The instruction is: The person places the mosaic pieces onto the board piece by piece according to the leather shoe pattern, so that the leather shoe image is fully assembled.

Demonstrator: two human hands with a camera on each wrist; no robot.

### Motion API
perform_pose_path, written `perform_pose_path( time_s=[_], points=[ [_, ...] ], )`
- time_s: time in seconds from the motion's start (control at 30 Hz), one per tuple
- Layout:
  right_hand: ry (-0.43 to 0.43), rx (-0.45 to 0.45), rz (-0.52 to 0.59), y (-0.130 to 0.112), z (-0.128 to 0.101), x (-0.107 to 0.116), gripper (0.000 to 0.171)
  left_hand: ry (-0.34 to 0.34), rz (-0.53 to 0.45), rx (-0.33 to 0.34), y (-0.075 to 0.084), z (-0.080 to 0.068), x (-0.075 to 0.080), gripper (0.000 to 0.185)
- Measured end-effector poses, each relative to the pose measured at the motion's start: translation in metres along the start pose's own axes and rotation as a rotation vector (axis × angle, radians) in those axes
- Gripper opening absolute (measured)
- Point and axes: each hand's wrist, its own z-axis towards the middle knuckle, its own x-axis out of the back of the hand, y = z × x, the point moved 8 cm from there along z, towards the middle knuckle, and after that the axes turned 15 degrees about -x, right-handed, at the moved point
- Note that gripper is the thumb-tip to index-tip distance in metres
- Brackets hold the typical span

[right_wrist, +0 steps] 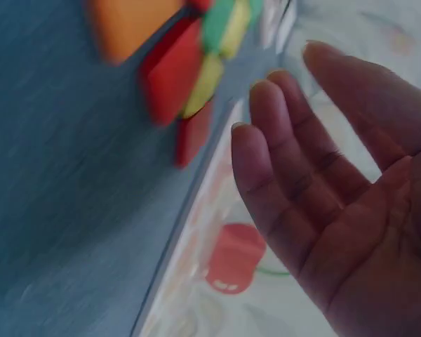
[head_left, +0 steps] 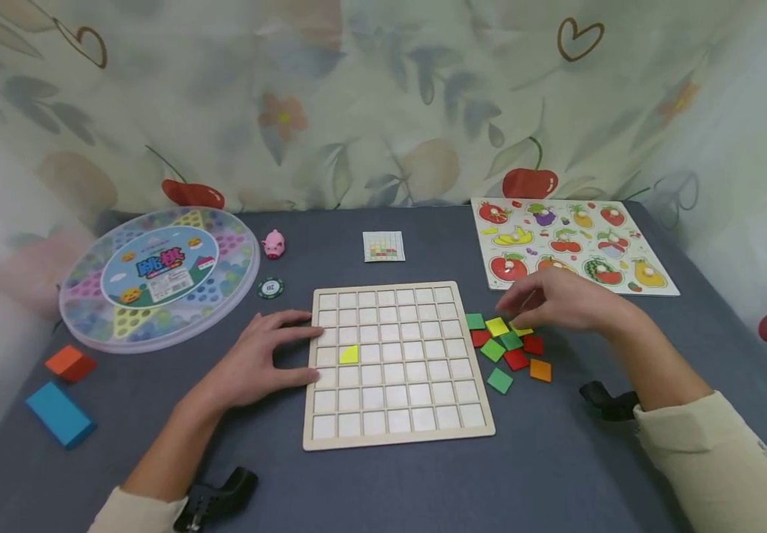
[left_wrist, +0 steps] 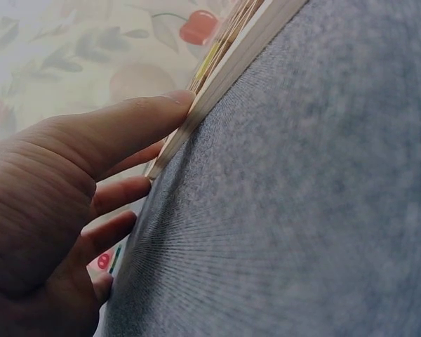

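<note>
Play area of homelike character; the kind of building cannot be told. A patterned curtain [head_left: 370, 96], printed with cherries, leaves and hearts, hangs behind the far edge and along both sides of a table [head_left: 410, 488] with a dark blue-grey surface. Toys and games mark its use: a round game board [head_left: 160, 266] towards the far left corner, a fruit picture board [head_left: 566, 248] at the far right corner, and a pink pig figurine [head_left: 274, 244] near the far edge.

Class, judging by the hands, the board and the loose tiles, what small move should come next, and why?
Probably, the right hand should pinch a yellow tile: it is right by the loose tiles and appears to hold none, while the left hand touches the left edge of the board, and just one yellow piece sits on it.
</note>
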Motion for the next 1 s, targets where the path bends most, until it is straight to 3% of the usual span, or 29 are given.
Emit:
perform_pose_path(
  time_s=[0.27,0.6,1.0],
  points=[
    [0.029,-0.049,-0.097,0.024,0.007,-0.005,0.029,0.005,-0.004,0.004,0.001,0.000,0.000,0.061],
    [0.094,-0.026,-0.166,0.019,0.011,-0.012,0.014,0.005,-0.001,0.002,0.001,-0.001,0.001,0.061],
    [0.071,-0.056,-0.033,0.019,0.013,0.000,0.014,0.007,-0.004,0.005,0.001,-0.001,0.000,0.060]
  ],
)
